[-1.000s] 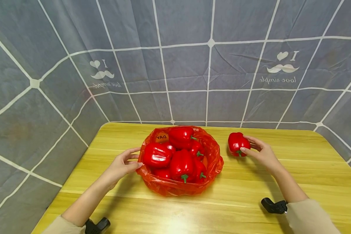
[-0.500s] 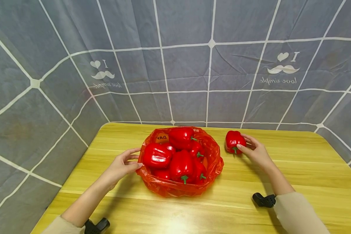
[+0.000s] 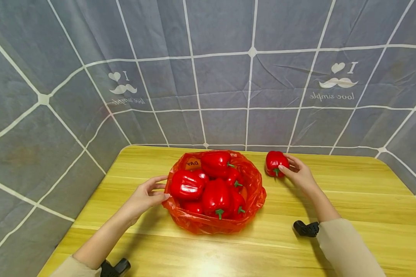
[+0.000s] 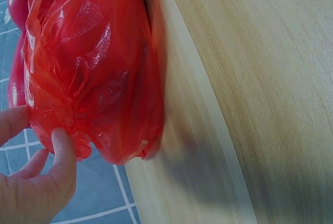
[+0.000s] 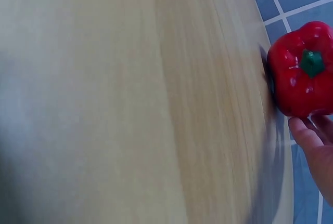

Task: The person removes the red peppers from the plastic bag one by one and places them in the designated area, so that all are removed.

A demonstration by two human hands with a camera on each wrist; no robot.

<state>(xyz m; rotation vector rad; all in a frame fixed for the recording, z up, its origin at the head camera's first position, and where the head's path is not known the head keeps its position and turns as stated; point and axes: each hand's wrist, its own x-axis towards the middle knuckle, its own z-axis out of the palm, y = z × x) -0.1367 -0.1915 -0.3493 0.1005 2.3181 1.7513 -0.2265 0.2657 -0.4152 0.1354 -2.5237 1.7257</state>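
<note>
A red plastic bag [image 3: 213, 225] stands on the table with its mouth spread wide. Several red bell peppers [image 3: 216, 198] with green stems lie heaped inside it. At the bag's left rim, my left hand [image 3: 143, 198] holds the plastic between thumb and fingers; in the left wrist view the thumb [image 4: 63, 148] lies against its bunched edge. My right hand [image 3: 301, 177] grips a single red bell pepper [image 3: 275, 161] from its right side, to the right of the bag. In the right wrist view its green stem shows; whether the pepper touches the table cannot be told.
The light wooden table [image 3: 280, 250] has rounded back corners. A grey curtain [image 3: 222, 96] with white lines hangs behind it and along the sides. Black wrist devices [image 3: 306, 229] sit by both sleeves.
My right hand and its bell pepper have shifted a little to the left and toward the back of the table. The left hand and the bag have stayed almost in place.
</note>
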